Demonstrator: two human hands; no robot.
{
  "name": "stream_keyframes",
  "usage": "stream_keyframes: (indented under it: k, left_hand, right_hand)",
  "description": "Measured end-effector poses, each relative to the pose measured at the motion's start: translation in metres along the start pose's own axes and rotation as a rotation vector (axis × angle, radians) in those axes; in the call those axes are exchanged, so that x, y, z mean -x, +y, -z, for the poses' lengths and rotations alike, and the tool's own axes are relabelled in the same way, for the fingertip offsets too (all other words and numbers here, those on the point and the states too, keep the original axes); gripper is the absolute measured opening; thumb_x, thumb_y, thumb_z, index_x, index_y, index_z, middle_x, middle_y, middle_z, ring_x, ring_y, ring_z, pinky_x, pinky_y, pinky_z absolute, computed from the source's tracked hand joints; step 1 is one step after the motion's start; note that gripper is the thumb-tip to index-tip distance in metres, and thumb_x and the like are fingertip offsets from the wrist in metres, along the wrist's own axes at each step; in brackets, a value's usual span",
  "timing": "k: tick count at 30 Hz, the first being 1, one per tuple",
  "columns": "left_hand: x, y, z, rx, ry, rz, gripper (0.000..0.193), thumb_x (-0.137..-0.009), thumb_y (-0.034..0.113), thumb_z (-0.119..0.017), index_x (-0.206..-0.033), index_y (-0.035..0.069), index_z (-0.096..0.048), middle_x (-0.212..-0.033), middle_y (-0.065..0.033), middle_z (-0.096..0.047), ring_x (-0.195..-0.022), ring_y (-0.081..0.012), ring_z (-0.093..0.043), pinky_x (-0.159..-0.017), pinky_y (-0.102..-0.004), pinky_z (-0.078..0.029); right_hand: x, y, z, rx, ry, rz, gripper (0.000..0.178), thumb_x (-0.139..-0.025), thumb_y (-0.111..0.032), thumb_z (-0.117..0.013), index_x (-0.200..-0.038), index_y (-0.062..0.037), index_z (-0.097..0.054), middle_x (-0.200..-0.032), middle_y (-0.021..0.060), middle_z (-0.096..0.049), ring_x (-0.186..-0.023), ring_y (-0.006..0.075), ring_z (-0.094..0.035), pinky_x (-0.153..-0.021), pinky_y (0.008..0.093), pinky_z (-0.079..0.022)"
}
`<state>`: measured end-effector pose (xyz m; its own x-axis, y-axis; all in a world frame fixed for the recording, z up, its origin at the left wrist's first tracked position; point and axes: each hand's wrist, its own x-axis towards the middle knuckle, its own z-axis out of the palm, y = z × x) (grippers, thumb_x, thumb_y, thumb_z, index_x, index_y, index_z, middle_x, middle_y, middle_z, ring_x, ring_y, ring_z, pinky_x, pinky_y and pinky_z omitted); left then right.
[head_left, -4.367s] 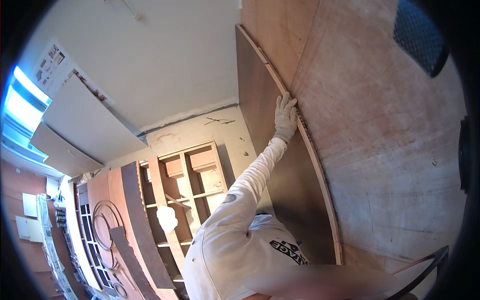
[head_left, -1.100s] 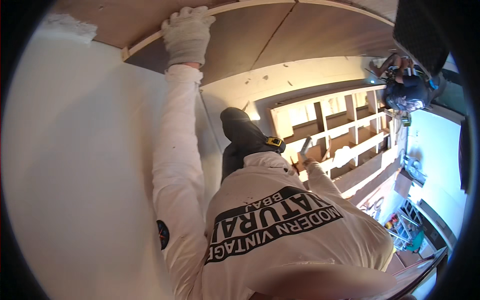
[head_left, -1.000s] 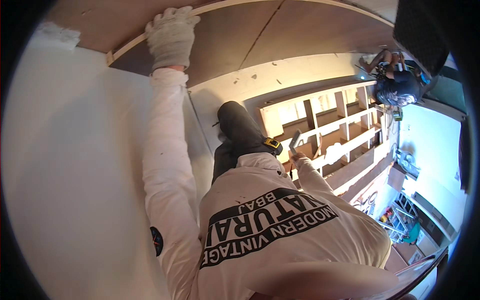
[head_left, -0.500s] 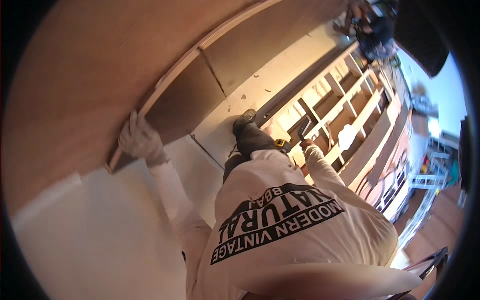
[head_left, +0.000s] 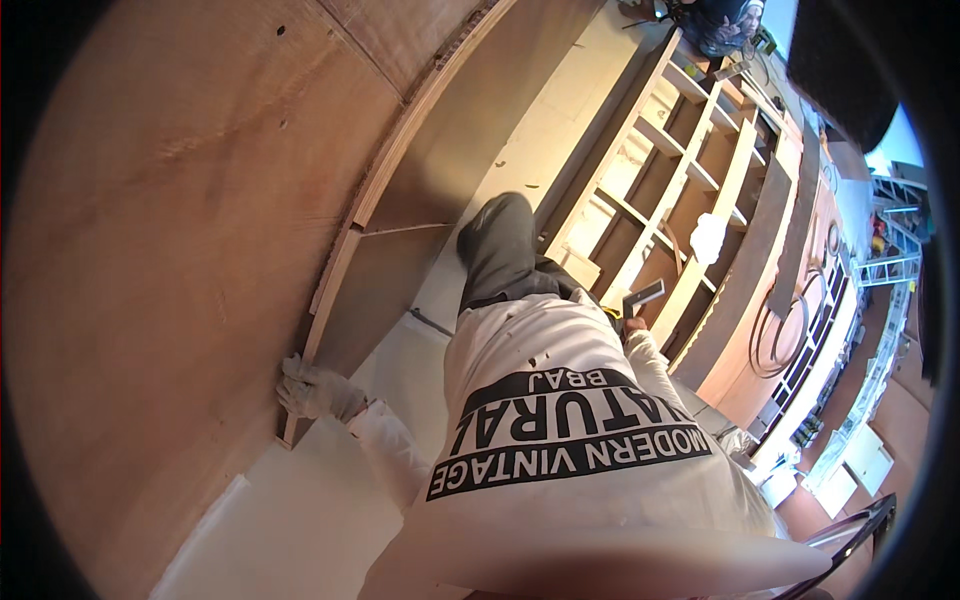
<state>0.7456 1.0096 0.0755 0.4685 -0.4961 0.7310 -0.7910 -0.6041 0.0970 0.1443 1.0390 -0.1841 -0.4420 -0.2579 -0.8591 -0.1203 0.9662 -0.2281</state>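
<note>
Head view, looking down my own torso. My left hand (head_left: 312, 390), in a pale work glove, rests against the near end of a plywood panel (head_left: 400, 150), at the lower end of its light edge strip (head_left: 335, 270). The fingers lie curled against that edge; I cannot tell whether they close around it or only press on it, since the far side of the edge is hidden. The panel stands on the white floor (head_left: 290, 510), running from the glove up toward the top of the frame. A large brown board (head_left: 170, 230) fills the left side, and where it meets the floor is hard to make out near the dark rim.

My right hand (head_left: 634, 322) is mostly hidden behind my white shirt (head_left: 570, 440); only a small patch shows, beside a dark flat object (head_left: 643, 295) that I cannot identify. Whether that grip is closed on it I cannot tell.

One trouser leg (head_left: 500, 245) reaches toward a wooden shelf frame (head_left: 680, 170) lying on the floor. Something white (head_left: 708, 236) lies inside the frame, too blurred to identify. Another person (head_left: 715, 20) is cut off at the top edge.
</note>
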Motion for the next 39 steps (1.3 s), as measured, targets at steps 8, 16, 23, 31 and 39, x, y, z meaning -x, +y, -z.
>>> stream_keyframes:
  k: [8, 16, 23, 31, 39]
  left_hand:
    - [-0.003, 0.012, -0.004, -0.13, 0.083, -0.073, 0.045, -0.108, 0.033, -0.045, -0.079, 0.008, -0.069, -0.072, -0.0074, -0.063, -0.069, -0.0328, -0.057, -0.063, -0.0476, -0.041]
    - [0.001, 0.01, -0.005, -0.099, 0.106, 0.011, 0.04, -0.107, 0.03, -0.048, -0.08, 0.008, -0.069, -0.071, -0.0064, -0.065, -0.067, -0.0317, -0.057, -0.064, -0.0468, -0.042]
    - [0.002, 0.0, -0.004, -0.106, 0.003, -0.103, 0.037, -0.106, 0.025, -0.051, -0.08, 0.005, -0.067, -0.072, -0.0099, -0.065, -0.069, -0.0337, -0.057, -0.065, -0.0479, -0.043]
    - [0.01, -0.004, 0.0, -0.238, -0.09, -0.114, 0.032, -0.105, 0.02, -0.051, -0.084, 0.003, -0.066, -0.077, -0.0134, -0.063, -0.07, -0.0361, -0.056, -0.065, -0.0491, -0.043]
    - [0.006, -0.005, -0.003, -0.08, -0.057, -0.078, 0.029, -0.105, 0.021, -0.053, -0.085, 0.004, -0.065, -0.077, -0.0131, -0.061, -0.067, -0.0368, -0.054, -0.065, -0.0499, -0.042]
  right_hand:
    - [-0.031, 0.026, -0.016, -0.071, -0.067, 0.008, 0.02, -0.086, -0.018, -0.069, -0.073, -0.0029, -0.065, -0.058, 0.0103, -0.058, -0.046, 0.0257, -0.056, -0.042, 0.0425, -0.041]
    - [-0.072, 0.002, 0.014, -0.184, -0.142, 0.045, 0.02, -0.084, -0.018, -0.07, -0.069, -0.0045, -0.067, -0.059, 0.0098, -0.06, -0.046, 0.0256, -0.057, -0.043, 0.0414, -0.041]
    - [-0.076, -0.029, 0.038, 0.107, 0.063, 0.095, 0.023, -0.086, -0.017, -0.07, -0.07, -0.001, -0.065, -0.056, 0.0082, -0.057, -0.044, 0.0227, -0.054, -0.041, 0.0414, -0.039]
    - [-0.113, -0.025, -0.002, 0.438, 0.013, 0.137, 0.026, -0.083, -0.029, -0.066, -0.089, -0.0043, -0.07, -0.064, 0.0118, -0.063, -0.057, 0.0266, -0.063, -0.054, 0.0415, -0.049]
    - [-0.149, -0.066, -0.013, 0.392, 0.025, 0.313, 0.019, -0.092, -0.022, -0.067, -0.099, -0.0042, -0.067, -0.06, 0.0062, -0.057, -0.045, 0.0223, -0.054, -0.042, 0.0437, -0.041]
